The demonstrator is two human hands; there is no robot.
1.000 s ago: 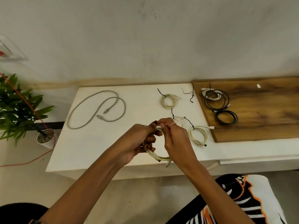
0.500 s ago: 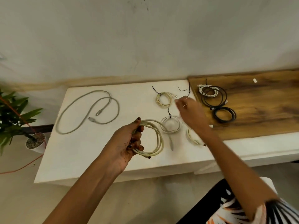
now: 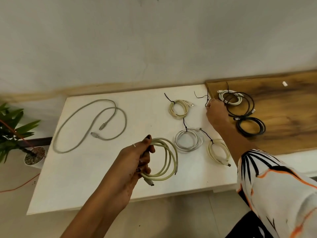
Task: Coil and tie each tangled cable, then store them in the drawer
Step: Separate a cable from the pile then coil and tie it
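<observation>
My left hand grips a coiled cream cable just above the white table. My right hand reaches to the table's back right and pinches a loose black tie wire. Three tied coils lie between the hands: a cream one, a white one and a pale yellow one. A long grey cable lies uncoiled on the left of the table.
A wooden board at the right holds a white coil and black coils. A potted plant stands on the floor at the left, with an orange cord beside it. The wall runs behind.
My right hand left the cream coil and reached back right to the black tie wire. My left hand keeps the coil, now held lower and alone.
</observation>
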